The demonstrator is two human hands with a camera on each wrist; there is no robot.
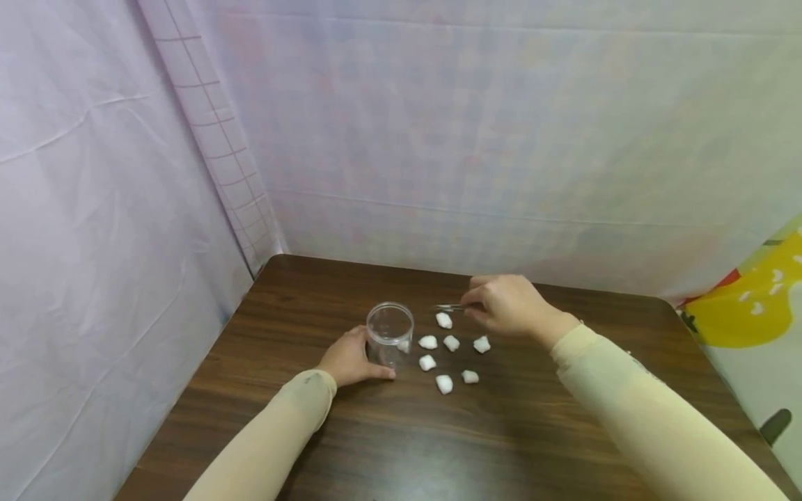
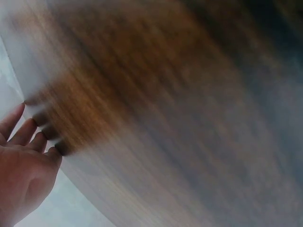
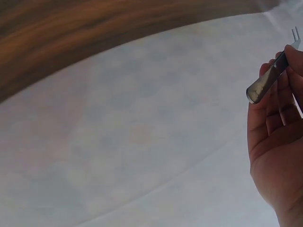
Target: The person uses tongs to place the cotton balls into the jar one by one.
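The right hand [image 1: 504, 304], fingers drawn together, pinches a two-pronged metal tool [image 1: 447, 307] near seven loose white tufts [image 1: 444, 321]; a light, level touch should suit them. The left hand [image 1: 351, 358], part-curled, holds a clear jar [image 1: 385, 337] upright on the wooden table [image 1: 501, 431]; one tuft [image 1: 404, 346] appears inside.

Table [image 1: 388, 431] is dark brown with wood grain, puffs [image 1: 444, 384] white, jar [image 1: 385, 337] clear, tweezers [image 3: 267, 81] silver, sleeves [image 1: 639, 396] cream, back curtain [image 1: 501, 139] pale with faint checks.
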